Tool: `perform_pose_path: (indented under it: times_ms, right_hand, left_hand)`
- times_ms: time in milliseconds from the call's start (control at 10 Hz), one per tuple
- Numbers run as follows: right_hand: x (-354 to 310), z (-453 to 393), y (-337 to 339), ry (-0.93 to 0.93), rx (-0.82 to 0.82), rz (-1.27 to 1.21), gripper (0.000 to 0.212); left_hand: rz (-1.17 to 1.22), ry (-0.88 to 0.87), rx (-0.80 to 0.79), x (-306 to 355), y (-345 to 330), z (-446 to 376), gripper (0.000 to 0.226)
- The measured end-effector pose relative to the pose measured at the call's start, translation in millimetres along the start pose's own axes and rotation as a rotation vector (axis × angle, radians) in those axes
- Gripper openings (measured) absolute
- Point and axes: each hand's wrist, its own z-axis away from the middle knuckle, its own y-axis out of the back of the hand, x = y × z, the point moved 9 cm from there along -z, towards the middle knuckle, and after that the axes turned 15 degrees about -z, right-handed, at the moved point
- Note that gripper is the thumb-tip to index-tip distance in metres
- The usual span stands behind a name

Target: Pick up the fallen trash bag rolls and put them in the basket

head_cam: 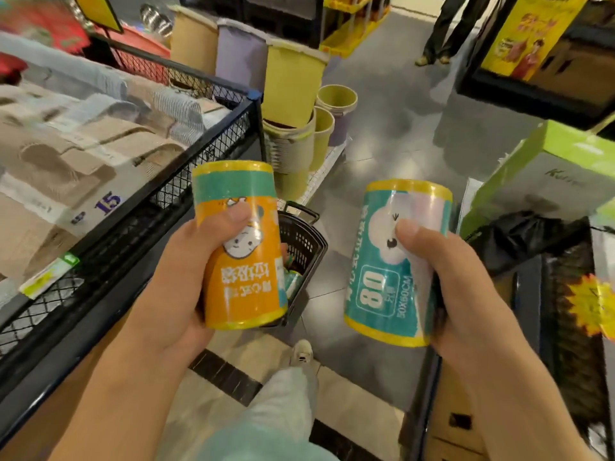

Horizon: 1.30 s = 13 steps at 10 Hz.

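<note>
My left hand (179,281) grips an orange trash bag roll (243,271) with a teal band and yellow ends, held upright at chest height. In my right hand (456,287) is a teal trash bag roll (382,281) marked "80", also upright. Between and below the two rolls, a black plastic shopping basket (304,241) stands on the floor. The orange roll hides most of it. Part of another teal roll (293,282) shows inside the basket.
A black wire-mesh display bin (186,168) full of folded textiles runs along the left. Stacked yellow, purple and beige bins (293,91) stand ahead. Green boxes (545,174) and a dark display sit at right. A person's legs (446,31) stand far up the grey aisle.
</note>
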Motion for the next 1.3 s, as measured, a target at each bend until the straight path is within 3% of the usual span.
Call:
perform_pose_path:
  times_ms: [200, 600, 700, 900, 1000, 1100, 1300]
  right_hand:
    - [-23.9, -117.3, -21.7, -0.037, -0.053, 0.078, 0.072]
    - [-30.6, -306.8, -88.3, -0.191, -0.285, 0.235, 0.042]
    - [-17.3, -355.3, -104.1, -0.262, -0.375, 0.283, 0.046]
    - [18.4, -446.0, -123.2, -0.441, -0.539, 0.393, 0.049]
    - [38.4, -478.7, -133.1, -0.503, -0.622, 0.435, 0.052]
    - [65.9, -507.2, -140.8, -0.536, -0.69, 0.479, 0.046]
    - [150.5, -550.1, -130.6, -0.593, -0.755, 0.585, 0.05]
  left_hand:
    - [0.048, 0.02, 0.154, 7.6, 12.2, -87.6, 0.059]
    - [0.338, 0.177, 0.461, 3.6, 40.6, -189.8, 0.06]
    - [0.384, 0.204, 0.601, -8.6, 46.3, -212.6, 0.048]
    - [0.369, 0.276, 0.832, -26.4, 43.9, -261.6, 0.067]
    - [0.353, 0.311, 0.932, -39.7, 46.4, -279.9, 0.059]
    - [0.36, 0.326, 0.993, -62.4, 51.4, -293.9, 0.044]
    - [0.367, 0.44, 1.069, -150.0, 65.8, -308.9, 0.044]
